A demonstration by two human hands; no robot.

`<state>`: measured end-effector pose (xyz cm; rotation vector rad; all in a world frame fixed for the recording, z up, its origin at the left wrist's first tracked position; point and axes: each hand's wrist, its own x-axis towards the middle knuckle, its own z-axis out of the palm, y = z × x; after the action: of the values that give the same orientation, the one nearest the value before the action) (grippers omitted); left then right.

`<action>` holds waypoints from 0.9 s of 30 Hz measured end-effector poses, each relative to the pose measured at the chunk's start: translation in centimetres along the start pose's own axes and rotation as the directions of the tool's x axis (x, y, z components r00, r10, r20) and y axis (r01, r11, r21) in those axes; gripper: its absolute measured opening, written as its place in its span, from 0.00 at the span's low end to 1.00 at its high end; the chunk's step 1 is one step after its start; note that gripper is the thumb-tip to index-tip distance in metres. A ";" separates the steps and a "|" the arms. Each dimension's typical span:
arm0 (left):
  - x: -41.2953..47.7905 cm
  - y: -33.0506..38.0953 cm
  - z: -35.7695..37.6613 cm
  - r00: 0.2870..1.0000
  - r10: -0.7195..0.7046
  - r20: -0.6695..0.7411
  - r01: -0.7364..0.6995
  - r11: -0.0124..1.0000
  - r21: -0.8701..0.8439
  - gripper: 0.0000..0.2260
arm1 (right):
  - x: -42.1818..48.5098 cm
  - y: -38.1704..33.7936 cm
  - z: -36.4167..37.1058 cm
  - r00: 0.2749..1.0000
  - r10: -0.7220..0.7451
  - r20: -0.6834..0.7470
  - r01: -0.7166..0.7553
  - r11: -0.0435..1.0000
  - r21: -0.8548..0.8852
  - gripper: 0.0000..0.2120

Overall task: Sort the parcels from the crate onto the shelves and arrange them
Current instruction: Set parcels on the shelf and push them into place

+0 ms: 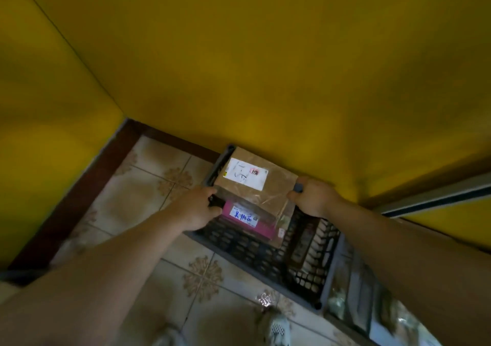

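The left grip (198, 207) and right grip (313, 195) clasp opposite rims of the dark lattice crate (239, 244), which holds a white-labelled brown box (255, 186) atop a pink parcel (247, 224).

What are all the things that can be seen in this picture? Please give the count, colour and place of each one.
crate: one, dark grey lattice, on the floor against the wall
brown parcel: one, brown cardboard with a white label, on top in the crate
pink parcel: one, pink with a white label written in blue, in the crate, lower than the brown parcel, on its near side
floor tiles: many, beige with a brown pattern, under the crate
wall: yellow, behind the crate and at the left
skirting board: one, dark brown, at the foot of the left wall
left hand: one, grips the crate's left rim
right hand: one, grips the crate's right rim
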<state>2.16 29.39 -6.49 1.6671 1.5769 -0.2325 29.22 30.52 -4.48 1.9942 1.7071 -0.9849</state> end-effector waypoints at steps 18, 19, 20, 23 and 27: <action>15.7 -3.7 7.4 0.969 -0.231 -0.090 0.164 0.871 -0.463 0.34 | 15.6 2.7 10.1 0.981 0.186 -0.058 -0.091 0.701 0.707 0.43; 15.8 -3.9 7.7 0.969 -0.226 -0.096 0.151 0.856 -0.494 0.32 | 15.8 2.7 10.3 0.979 0.191 -0.064 -0.085 0.680 0.729 0.43; 15.6 -3.9 8.0 0.970 -0.226 -0.093 0.147 0.841 -0.520 0.30 | 15.6 2.6 10.3 0.979 0.195 -0.060 -0.085 0.658 0.748 0.43; 14.3 -3.8 8.8 0.973 -0.206 -0.099 0.110 0.800 -0.589 0.26 | 14.7 2.5 9.9 0.974 0.214 -0.073 -0.080 0.628 0.774 0.44; 10.2 -2.0 7.9 0.970 -0.166 -0.175 -0.008 0.703 -0.711 0.24 | 11.4 1.7 8.1 0.960 0.232 -0.153 -0.026 0.624 0.781 0.44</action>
<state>5.47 31.75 -18.89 1.0254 1.6152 0.5030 28.97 33.14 -18.28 2.8262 1.2896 -1.6930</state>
